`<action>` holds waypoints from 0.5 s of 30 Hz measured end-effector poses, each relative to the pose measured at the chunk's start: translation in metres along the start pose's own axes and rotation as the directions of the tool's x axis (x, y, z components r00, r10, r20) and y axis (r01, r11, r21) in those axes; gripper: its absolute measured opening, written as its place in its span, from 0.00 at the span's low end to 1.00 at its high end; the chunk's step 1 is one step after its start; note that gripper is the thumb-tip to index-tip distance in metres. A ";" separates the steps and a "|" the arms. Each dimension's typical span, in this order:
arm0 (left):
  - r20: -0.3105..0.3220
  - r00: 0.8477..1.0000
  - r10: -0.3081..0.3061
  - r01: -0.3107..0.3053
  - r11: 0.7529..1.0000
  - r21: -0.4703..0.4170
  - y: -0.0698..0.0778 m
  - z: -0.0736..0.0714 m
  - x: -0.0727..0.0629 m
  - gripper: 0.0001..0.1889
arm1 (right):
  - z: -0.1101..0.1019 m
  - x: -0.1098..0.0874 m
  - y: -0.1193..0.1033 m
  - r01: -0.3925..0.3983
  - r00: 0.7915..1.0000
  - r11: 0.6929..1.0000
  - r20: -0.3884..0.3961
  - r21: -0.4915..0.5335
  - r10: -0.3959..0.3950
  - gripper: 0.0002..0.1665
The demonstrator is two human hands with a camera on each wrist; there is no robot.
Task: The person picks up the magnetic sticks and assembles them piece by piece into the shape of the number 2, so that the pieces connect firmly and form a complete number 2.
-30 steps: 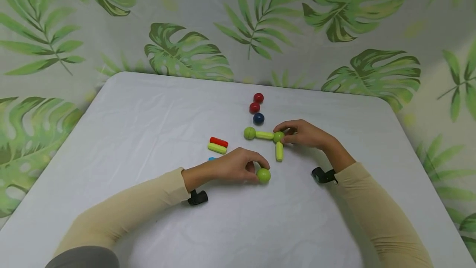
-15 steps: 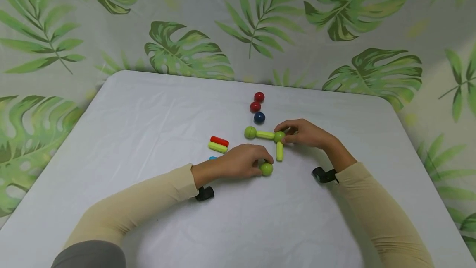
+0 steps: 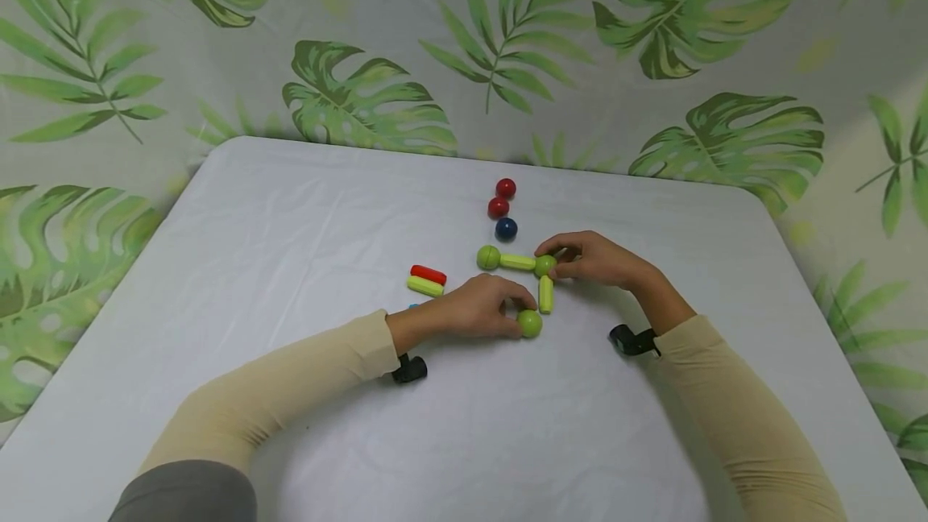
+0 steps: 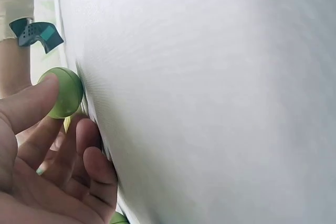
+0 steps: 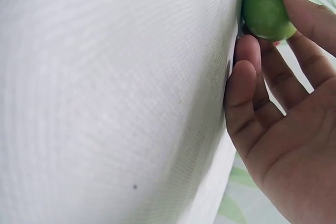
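Between thumb and fingers, my left hand (image 3: pixel 482 308) pinches a loose green ball (image 4: pixel 67 93) at the table surface. That ball sits just below the lower end of a yellow-green rod (image 3: pixel 546 295); whether they touch I cannot tell. My right hand (image 3: pixel 598 258) pinches the green corner ball (image 5: pixel 266 15), from which this rod runs toward me. A second yellow-green rod (image 3: pixel 518 263) extends left from the corner ball to another green ball (image 3: pixel 489 257), forming an L shape flat on the table.
Behind the L lie a dark blue ball (image 3: pixel 506 229) and two red balls (image 3: pixel 498 208) in a row. Left of it rest a red rod (image 3: pixel 428 274) and a yellow-green rod (image 3: pixel 424 286). A blue piece (image 3: pixel 414 306) is mostly hidden behind the left forearm. White cloth covers the table (image 3: pixel 326 208).
My left hand has carried the loose green ball right and slightly away from me, up to the lower rod's end. The right hand stays on the corner ball.
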State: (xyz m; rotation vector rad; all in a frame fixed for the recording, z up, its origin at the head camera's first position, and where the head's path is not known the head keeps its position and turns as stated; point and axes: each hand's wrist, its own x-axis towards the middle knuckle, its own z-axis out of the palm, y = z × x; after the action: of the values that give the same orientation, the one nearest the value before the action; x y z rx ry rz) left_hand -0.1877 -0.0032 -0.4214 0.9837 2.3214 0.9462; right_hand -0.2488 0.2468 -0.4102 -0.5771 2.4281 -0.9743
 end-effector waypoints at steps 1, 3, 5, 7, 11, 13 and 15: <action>-0.003 1.000 0.003 -0.003 1.000 -0.002 0.000 0.000 0.001 0.19 | 0.000 0.000 0.000 0.000 1.000 1.000 0.000 -0.002 0.000 0.20; -0.009 1.000 0.007 -0.008 1.000 -0.007 0.000 0.001 0.002 0.20 | 0.000 0.000 0.000 -0.001 1.000 1.000 -0.001 -0.006 0.001 0.20; -0.012 1.000 0.011 -0.011 1.000 -0.015 0.000 0.002 0.002 0.20 | 0.000 0.000 0.000 -0.002 1.000 1.000 0.001 -0.010 0.002 0.20; -0.010 1.000 0.011 -0.011 1.000 -0.028 0.000 0.002 0.003 0.20 | 0.000 0.000 0.000 -0.006 1.000 1.000 0.001 -0.013 0.006 0.20; -0.011 1.000 0.007 -0.007 0.999 -0.036 0.001 0.002 0.003 0.19 | 0.000 0.001 0.000 -0.008 1.000 1.000 -0.003 -0.017 0.008 0.20; -0.013 1.000 0.004 -0.005 0.999 -0.032 0.001 0.003 0.003 0.19 | 0.000 0.001 0.001 -0.006 1.000 1.000 -0.005 -0.014 0.006 0.20; -0.019 1.000 0.004 -0.004 1.000 -0.025 0.002 0.003 0.004 0.18 | 0.000 0.001 0.001 -0.007 1.000 1.000 -0.008 -0.009 0.007 0.21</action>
State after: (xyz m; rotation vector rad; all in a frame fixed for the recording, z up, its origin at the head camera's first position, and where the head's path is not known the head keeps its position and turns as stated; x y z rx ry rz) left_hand -0.1876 0.0015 -0.4226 0.9737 2.3178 0.9879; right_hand -0.2498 0.2466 -0.4114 -0.5688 2.4408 -0.9649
